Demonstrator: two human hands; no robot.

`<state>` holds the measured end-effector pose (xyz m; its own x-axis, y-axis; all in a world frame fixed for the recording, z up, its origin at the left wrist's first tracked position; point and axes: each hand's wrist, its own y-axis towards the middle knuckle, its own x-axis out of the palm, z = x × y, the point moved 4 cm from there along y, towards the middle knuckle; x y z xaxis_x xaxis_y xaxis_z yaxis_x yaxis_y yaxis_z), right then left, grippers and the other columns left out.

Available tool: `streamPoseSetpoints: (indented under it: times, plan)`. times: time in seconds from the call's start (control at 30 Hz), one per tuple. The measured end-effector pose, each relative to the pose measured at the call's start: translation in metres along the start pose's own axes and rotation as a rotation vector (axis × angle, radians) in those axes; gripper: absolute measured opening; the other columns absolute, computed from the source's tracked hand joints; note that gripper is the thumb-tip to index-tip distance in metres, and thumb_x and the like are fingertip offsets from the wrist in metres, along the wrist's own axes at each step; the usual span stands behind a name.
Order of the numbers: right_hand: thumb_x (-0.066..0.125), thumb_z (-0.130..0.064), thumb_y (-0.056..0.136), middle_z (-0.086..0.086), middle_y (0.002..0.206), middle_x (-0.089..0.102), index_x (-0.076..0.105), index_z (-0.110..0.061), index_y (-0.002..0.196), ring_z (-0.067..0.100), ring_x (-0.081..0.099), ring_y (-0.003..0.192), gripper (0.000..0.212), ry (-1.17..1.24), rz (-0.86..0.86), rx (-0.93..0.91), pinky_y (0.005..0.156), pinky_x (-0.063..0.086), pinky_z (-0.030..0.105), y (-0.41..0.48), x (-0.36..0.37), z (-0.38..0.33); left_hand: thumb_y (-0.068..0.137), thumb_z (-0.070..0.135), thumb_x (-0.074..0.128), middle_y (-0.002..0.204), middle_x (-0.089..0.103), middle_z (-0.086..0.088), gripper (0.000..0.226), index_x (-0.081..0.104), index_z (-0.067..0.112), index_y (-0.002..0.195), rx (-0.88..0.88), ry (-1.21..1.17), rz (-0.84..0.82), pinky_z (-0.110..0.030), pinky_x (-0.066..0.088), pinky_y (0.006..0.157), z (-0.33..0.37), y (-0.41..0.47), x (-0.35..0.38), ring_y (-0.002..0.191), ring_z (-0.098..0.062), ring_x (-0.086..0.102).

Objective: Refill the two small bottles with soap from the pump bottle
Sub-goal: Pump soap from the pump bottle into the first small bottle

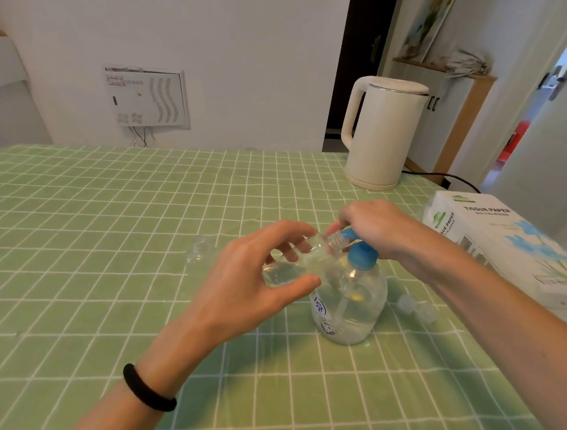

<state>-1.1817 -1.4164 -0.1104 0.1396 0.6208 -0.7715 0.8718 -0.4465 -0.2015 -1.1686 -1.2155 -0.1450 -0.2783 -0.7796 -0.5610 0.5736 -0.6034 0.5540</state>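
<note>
Clear plastic fills the head view. The left hand point(246, 284) grasps a tilted small bottle point(281, 272), its neck at the blue spout of the pump bottle point(352, 300). The right hand point(373, 228) curls over the pump head. Filling the first bottle looks under way; it holds some clear liquid. Next come steady presses, with the neck kept at the spout. A second small bottle point(199, 251), seemingly empty, stands at ten o'clock from the pump bottle, and two caps point(407, 303) lie at three.

Small bottle point(292, 268) tilted, mouth at pump bottle point(348, 304) spout
</note>
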Motion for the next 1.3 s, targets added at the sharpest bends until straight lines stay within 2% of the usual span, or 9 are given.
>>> streamPoseSetpoints:
  times: [0.17, 0.27, 0.43, 0.53, 0.6, 0.77, 0.93, 1.2, 1.3]
  plan:
    - [0.041, -0.020, 0.097, -0.008, 0.063, 0.056, 0.059, -0.018, 0.075, 0.009, 0.049, 0.063, 0.028, -0.065, 0.037, -0.012, 0.056, 0.032, 0.027, 0.0021, 0.0033, 0.0042, 0.084, 0.046, 0.077, 0.109, 0.072, 0.020, 0.050, 0.066, 0.027, 0.129, 0.001, -0.004, 0.009, -0.029, 0.058, 0.079, -0.0009, -0.0003, -0.0025, 0.098, -0.004, 0.070]
    - [0.039, -0.020, 0.099, -0.012, 0.065, 0.057, 0.068, -0.021, 0.084, 0.005, 0.050, 0.065, 0.032, -0.102, -0.005, -0.043, 0.055, 0.032, 0.024, 0.0008, 0.0027, 0.0023, 0.084, 0.049, 0.074, 0.109, 0.072, 0.020, 0.050, 0.066, 0.028, 0.129, 0.005, -0.007, 0.011, -0.031, 0.059, 0.079, 0.0008, -0.0008, -0.0033, 0.098, -0.004, 0.070]
    - [0.040, -0.014, 0.100, -0.014, 0.072, 0.055, 0.076, -0.006, 0.114, 0.008, 0.048, 0.066, 0.039, -0.078, -0.008, -0.050, 0.058, 0.038, 0.023, 0.0014, -0.0018, -0.0030, 0.085, 0.047, 0.076, 0.110, 0.072, 0.019, 0.050, 0.065, 0.029, 0.130, 0.013, -0.001, 0.006, -0.025, 0.058, 0.080, 0.0004, -0.0006, -0.0016, 0.098, -0.003, 0.069]
    - [0.038, -0.016, 0.099, -0.016, 0.060, 0.062, 0.075, -0.016, 0.094, 0.006, 0.052, 0.067, 0.037, -0.067, 0.004, -0.061, 0.057, 0.035, 0.023, 0.0049, 0.0013, 0.0034, 0.085, 0.044, 0.078, 0.110, 0.072, 0.019, 0.050, 0.065, 0.028, 0.130, 0.007, -0.007, 0.004, -0.026, 0.058, 0.080, -0.0006, 0.0001, -0.0019, 0.098, -0.004, 0.070]
    - [0.038, -0.017, 0.099, -0.019, 0.049, 0.061, 0.061, -0.022, 0.074, 0.004, 0.050, 0.066, 0.034, -0.091, 0.022, -0.059, 0.056, 0.031, 0.023, 0.0048, 0.0035, 0.0053, 0.084, 0.042, 0.079, 0.110, 0.072, 0.018, 0.049, 0.066, 0.027, 0.130, 0.001, -0.002, 0.008, -0.026, 0.057, 0.080, -0.0012, 0.0003, -0.0027, 0.098, -0.004, 0.069]
    - [0.038, -0.016, 0.103, -0.010, 0.079, 0.060, 0.067, -0.012, 0.092, 0.005, 0.049, 0.064, 0.031, -0.072, -0.022, -0.082, 0.050, 0.040, 0.016, 0.0002, 0.0026, 0.0022, 0.085, 0.040, 0.080, 0.110, 0.072, 0.019, 0.049, 0.066, 0.027, 0.130, 0.001, 0.009, 0.003, -0.029, 0.058, 0.079, 0.0014, -0.0007, -0.0040, 0.098, -0.004, 0.069]
    - [0.040, -0.020, 0.100, -0.009, 0.079, 0.056, 0.076, -0.007, 0.112, 0.010, 0.048, 0.068, 0.040, -0.081, -0.001, -0.049, 0.060, 0.038, 0.027, -0.0018, -0.0037, -0.0037, 0.086, 0.044, 0.078, 0.111, 0.072, 0.019, 0.050, 0.065, 0.026, 0.131, 0.008, 0.008, 0.002, -0.028, 0.058, 0.080, 0.0028, -0.0003, -0.0037, 0.100, -0.003, 0.069]
    - [0.038, -0.020, 0.098, -0.016, 0.081, 0.068, 0.065, -0.021, 0.081, 0.005, 0.054, 0.069, 0.032, -0.057, -0.017, -0.050, 0.058, 0.037, 0.025, 0.0023, 0.0038, 0.0017, 0.085, 0.043, 0.078, 0.111, 0.072, 0.017, 0.050, 0.066, 0.025, 0.130, 0.001, -0.003, 0.005, -0.027, 0.058, 0.079, 0.0008, -0.0007, -0.0039, 0.099, -0.005, 0.069]
    - [0.039, -0.021, 0.100, -0.012, 0.074, 0.058, 0.068, -0.014, 0.089, 0.006, 0.050, 0.065, 0.031, -0.050, 0.000, -0.040, 0.054, 0.040, 0.022, -0.0014, 0.0019, 0.0013, 0.085, 0.045, 0.076, 0.110, 0.072, 0.018, 0.050, 0.066, 0.025, 0.130, 0.007, 0.000, 0.004, -0.030, 0.058, 0.079, 0.0026, -0.0013, -0.0041, 0.098, -0.005, 0.069]
